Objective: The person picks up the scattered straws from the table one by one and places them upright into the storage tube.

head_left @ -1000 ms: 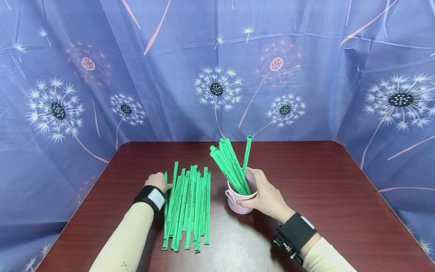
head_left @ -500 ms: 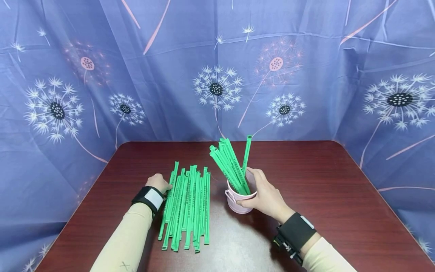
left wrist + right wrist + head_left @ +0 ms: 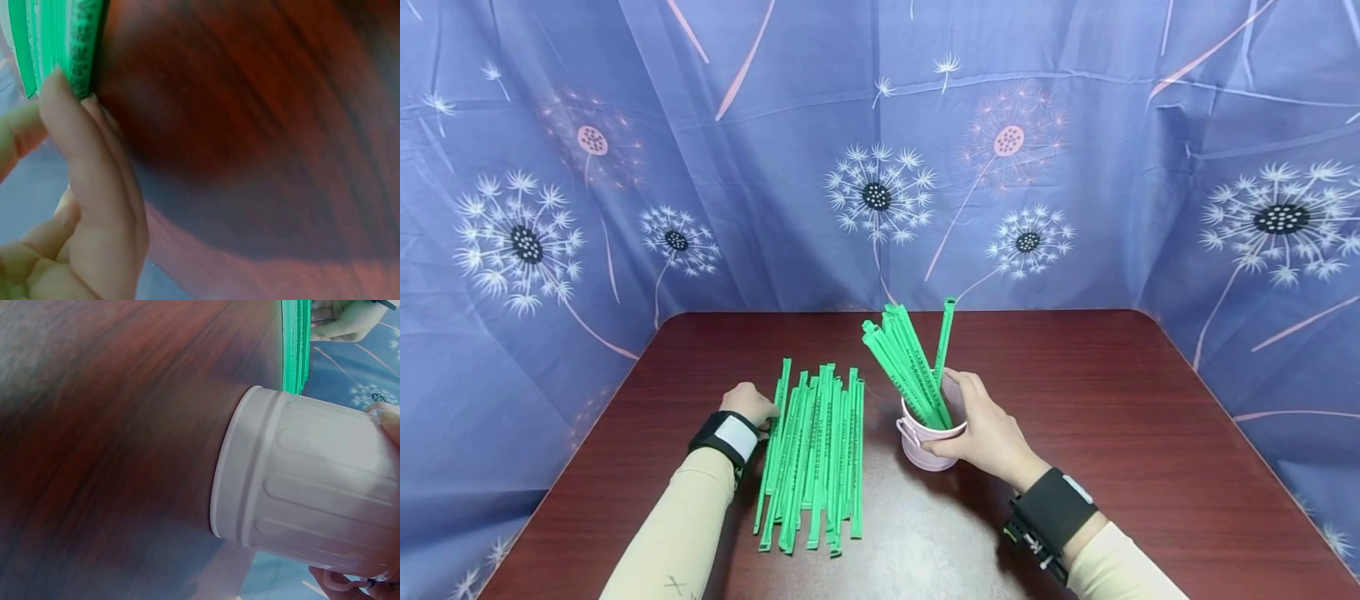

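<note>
My left hand is at the left edge of a loose pile of long, green-wrapped straws on the table. Thumb and fingers pinch the outermost straw near its far end; in the left wrist view, a fingertip presses against printed green wrapping. To the right of the pile, my right hand grips a small pale pink bucket round its rim, thumb at the near side. More green-wrapped straws stand in the bucket, most leaning left and one leaning right. The right wrist view shows the bucket's ribbed wall.
The dark red wooden table reaches back to a blue curtain printed with dandelions. The bucket's wire handle hangs at its left side. Black straps sit on both wrists.
The leftmost straws have shifted against the pile and tilted, their near ends now further left. My left hand has moved only slightly. My right hand and the bucket have stayed in place.
</note>
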A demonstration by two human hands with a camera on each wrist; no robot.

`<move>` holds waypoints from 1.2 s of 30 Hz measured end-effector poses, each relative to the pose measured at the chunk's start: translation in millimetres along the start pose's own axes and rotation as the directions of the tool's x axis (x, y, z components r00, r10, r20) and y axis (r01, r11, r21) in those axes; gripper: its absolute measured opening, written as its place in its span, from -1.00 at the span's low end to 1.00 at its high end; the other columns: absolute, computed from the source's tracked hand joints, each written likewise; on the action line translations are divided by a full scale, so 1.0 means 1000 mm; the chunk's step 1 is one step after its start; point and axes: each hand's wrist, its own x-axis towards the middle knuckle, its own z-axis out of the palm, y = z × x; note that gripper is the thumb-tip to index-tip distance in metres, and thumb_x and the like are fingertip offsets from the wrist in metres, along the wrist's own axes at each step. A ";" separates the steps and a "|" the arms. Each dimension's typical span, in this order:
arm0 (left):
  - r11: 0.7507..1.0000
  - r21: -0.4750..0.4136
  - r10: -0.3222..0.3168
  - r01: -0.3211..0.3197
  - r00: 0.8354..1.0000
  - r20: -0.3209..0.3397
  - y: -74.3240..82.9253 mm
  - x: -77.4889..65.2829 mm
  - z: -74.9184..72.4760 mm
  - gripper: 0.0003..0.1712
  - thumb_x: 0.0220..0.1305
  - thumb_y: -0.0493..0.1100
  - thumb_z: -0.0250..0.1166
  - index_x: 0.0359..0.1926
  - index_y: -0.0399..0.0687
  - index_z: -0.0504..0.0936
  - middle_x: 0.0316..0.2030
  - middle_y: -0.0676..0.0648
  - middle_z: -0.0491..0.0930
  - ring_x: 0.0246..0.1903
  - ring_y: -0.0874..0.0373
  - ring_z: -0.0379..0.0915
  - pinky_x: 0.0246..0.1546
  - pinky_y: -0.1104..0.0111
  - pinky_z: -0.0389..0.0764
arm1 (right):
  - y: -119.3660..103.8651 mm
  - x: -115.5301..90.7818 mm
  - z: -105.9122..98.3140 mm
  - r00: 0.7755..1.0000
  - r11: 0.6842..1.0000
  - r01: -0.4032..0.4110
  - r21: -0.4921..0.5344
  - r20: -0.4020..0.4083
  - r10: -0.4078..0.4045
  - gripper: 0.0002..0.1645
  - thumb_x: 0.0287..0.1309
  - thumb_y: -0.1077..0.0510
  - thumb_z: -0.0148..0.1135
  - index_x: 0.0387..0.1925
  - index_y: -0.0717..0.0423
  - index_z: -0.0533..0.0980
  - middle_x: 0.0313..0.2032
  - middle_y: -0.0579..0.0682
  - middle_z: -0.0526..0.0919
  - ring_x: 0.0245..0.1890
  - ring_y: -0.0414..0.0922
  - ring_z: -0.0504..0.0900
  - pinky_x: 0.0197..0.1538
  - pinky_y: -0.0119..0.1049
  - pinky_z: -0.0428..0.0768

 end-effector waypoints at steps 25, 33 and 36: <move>0.962 -0.227 0.146 -0.149 0.989 -0.029 0.025 -0.004 -0.032 -0.59 0.28 -0.12 0.32 0.00 -0.37 0.59 -0.32 -0.20 0.67 -0.52 0.28 0.52 -0.51 0.42 0.65 | -0.002 0.000 -0.001 1.000 1.000 -0.005 -0.013 -0.007 0.005 0.25 -0.27 -0.24 0.59 0.44 -0.07 0.15 0.32 -0.08 0.34 0.01 0.04 0.66 -0.16 0.08 0.68; 0.803 -0.532 0.188 -0.268 0.961 -0.201 0.059 -0.020 -0.056 -0.57 0.31 -0.11 0.34 0.04 -0.34 0.52 -0.43 0.14 0.63 -0.52 0.40 0.58 -0.42 0.48 0.73 | -0.002 0.000 0.000 1.000 1.000 -0.006 -0.019 -0.002 0.006 0.25 -0.26 -0.25 0.58 0.44 -0.07 0.15 0.32 -0.09 0.34 0.00 0.01 0.67 -0.19 0.04 0.68; 0.667 -0.669 0.222 -0.328 0.945 -0.242 0.072 -0.027 -0.056 -0.71 0.31 -0.17 0.34 -0.08 -0.26 0.52 -0.45 0.19 0.62 -0.49 0.38 0.62 -0.41 0.47 0.75 | -0.001 0.000 0.000 1.000 1.000 -0.006 -0.020 -0.004 0.006 0.25 -0.27 -0.24 0.59 0.44 -0.06 0.15 0.32 -0.09 0.34 0.01 0.01 0.67 -0.19 0.04 0.68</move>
